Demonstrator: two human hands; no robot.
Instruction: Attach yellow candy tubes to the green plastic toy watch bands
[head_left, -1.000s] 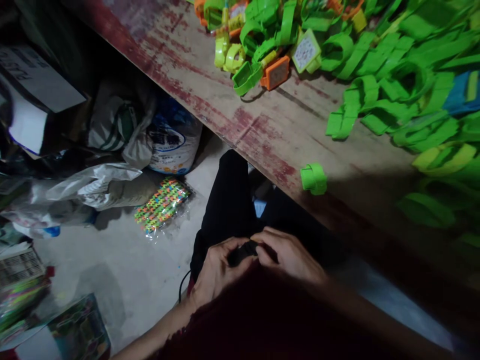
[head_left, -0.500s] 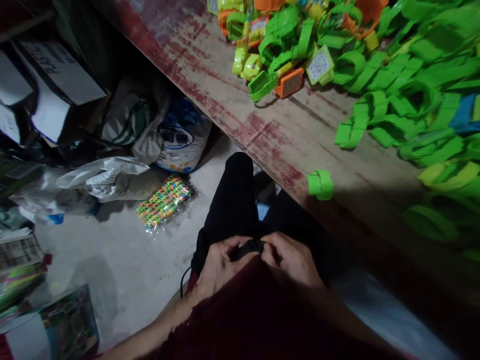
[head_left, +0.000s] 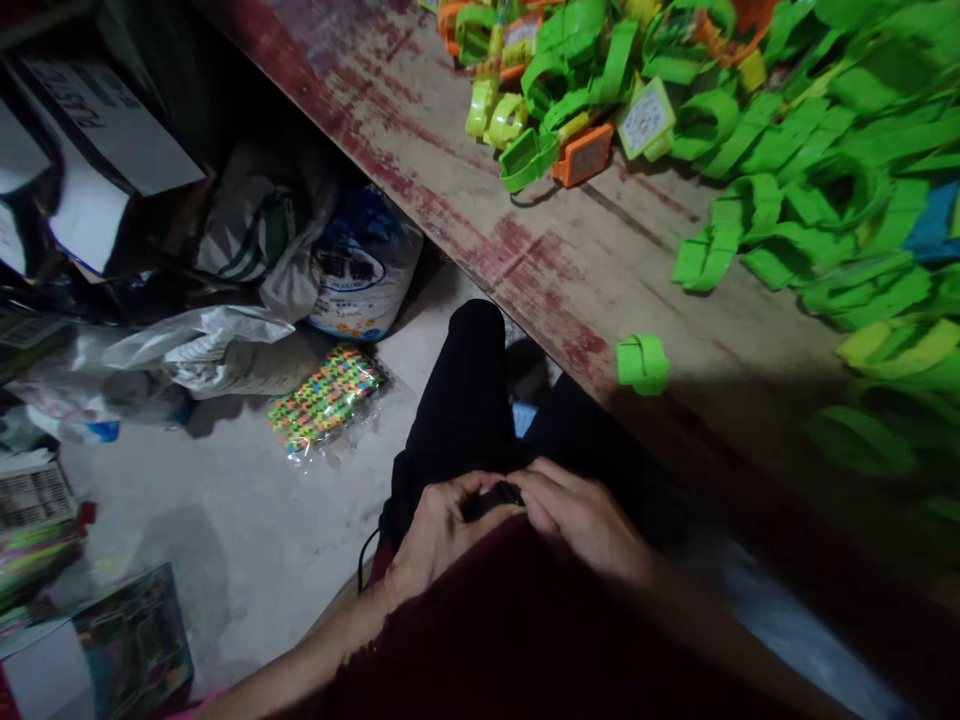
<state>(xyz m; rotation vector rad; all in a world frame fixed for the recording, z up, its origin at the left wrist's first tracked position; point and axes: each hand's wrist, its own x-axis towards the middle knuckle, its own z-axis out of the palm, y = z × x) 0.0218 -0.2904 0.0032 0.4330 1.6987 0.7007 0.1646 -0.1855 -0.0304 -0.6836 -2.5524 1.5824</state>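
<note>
Close to my body, over my lap, I hold a small black piece [head_left: 491,499]. Its kind is hard to make out in the dim light, and fingers cover much of it. My left hand [head_left: 439,522] is closed around its left side. On its right end rest the fingertips of my right hand [head_left: 589,515], closed against it. A lone green plastic band [head_left: 643,364], curled into a loop, lies on the worn wooden table [head_left: 517,265] beyond my right hand.
Green toy watch bands [head_left: 832,200] pile up across the table's right side, with orange and yellow ones at the far end. A packet of colourful pieces [head_left: 326,400] lies on the floor. Bags [head_left: 364,265] and white-flapped boxes [head_left: 112,125] stand at the left.
My right hand's fingers have straightened somewhat and shifted left over the black piece. My left hand stays about where it was. The view has tilted slightly.
</note>
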